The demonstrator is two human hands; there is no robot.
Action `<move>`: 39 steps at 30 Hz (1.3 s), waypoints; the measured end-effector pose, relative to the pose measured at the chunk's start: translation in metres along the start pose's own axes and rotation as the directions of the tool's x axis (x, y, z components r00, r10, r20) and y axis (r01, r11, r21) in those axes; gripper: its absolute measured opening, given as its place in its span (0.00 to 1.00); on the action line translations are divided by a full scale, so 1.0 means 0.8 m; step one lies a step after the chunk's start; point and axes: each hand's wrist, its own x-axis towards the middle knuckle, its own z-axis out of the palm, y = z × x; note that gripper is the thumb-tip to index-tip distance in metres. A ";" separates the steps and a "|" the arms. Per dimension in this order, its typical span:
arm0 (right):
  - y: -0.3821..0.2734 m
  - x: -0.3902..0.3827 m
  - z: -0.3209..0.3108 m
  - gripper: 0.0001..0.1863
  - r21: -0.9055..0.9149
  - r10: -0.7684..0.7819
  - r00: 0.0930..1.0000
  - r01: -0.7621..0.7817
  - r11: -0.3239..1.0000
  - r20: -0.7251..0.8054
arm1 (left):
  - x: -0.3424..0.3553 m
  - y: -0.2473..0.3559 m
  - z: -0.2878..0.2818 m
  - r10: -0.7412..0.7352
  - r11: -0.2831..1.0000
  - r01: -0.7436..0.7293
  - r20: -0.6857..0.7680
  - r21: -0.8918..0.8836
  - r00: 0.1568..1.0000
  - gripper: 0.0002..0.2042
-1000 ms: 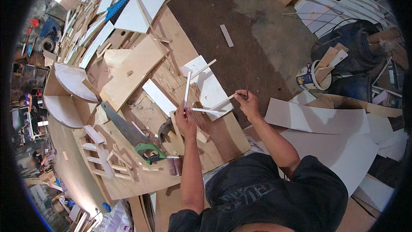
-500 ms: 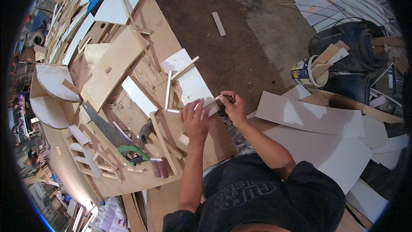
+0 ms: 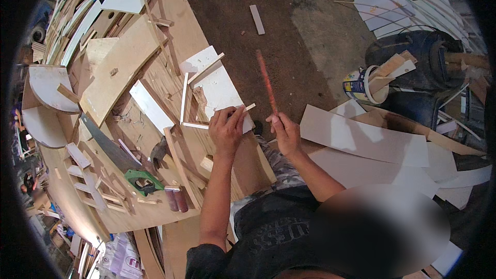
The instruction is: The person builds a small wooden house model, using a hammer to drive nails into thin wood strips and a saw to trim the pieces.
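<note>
My left hand (image 3: 226, 126) is closed on a short pale wooden strip (image 3: 250, 107) at the right edge of a white board (image 3: 217, 85); most of the strip is hidden under my fingers. On and beside that board, narrow strips (image 3: 184, 98) form an open angular outline. Just to the right, my right hand (image 3: 283, 133) grips a thin red stick (image 3: 266, 80), pointing away from me over the bench's edge; motion blurs it. A handsaw with a green handle (image 3: 144, 181) and a dark, curved hammer-like head (image 3: 159, 152) lie left of my hands.
Sheet offcuts and slats cover the plywood bench (image 3: 175, 5). Curved box pieces (image 3: 51, 82) stand at left. Right of me are large white sheets (image 3: 361, 134), a bucket of wood scraps (image 3: 356, 85) and a dark drum (image 3: 392, 57). A loose strip (image 3: 257, 19) lies on the floor.
My left hand has moved right onto the short strip. My right hand has let go of that strip's end and now shows gripping the red stick. The view has shifted, moving the bench leftward.
</note>
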 end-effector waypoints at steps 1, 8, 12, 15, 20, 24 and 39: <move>-0.006 -0.001 0.000 0.18 -0.002 -0.003 1.000 0.003 1.000 0.001 | 0.001 0.001 0.000 -0.007 1.000 0.007 -0.002 -0.003 1.000 0.13; -0.034 -0.005 0.022 0.15 -0.115 -0.098 0.995 0.096 0.989 -0.012 | 0.006 0.001 0.001 0.031 0.999 -0.031 -0.015 0.020 0.999 0.11; -0.021 -0.002 0.036 0.16 -0.098 -0.137 0.988 0.130 0.987 -0.071 | 0.008 0.004 -0.001 0.013 1.000 -0.013 0.004 0.019 1.000 0.12; -0.020 0.000 0.038 0.16 -0.120 -0.028 0.999 0.023 0.992 -0.042 | 0.012 0.003 -0.005 0.014 0.999 -0.016 0.067 0.031 0.998 0.11; -0.013 0.004 0.040 0.15 -0.078 -0.032 0.998 0.028 0.997 -0.049 | 0.006 -0.002 -0.001 -0.006 1.000 0.005 0.047 0.020 0.999 0.10; -0.021 0.004 0.036 0.09 -0.033 -0.013 0.998 0.011 0.999 -0.064 | 0.006 0.003 0.001 0.006 0.999 -0.008 0.033 0.042 0.999 0.10; -0.015 0.003 0.047 0.13 -0.300 -0.331 0.922 0.264 0.917 -0.202 | 0.003 0.000 0.006 0.010 0.998 -0.012 0.030 0.065 1.000 0.13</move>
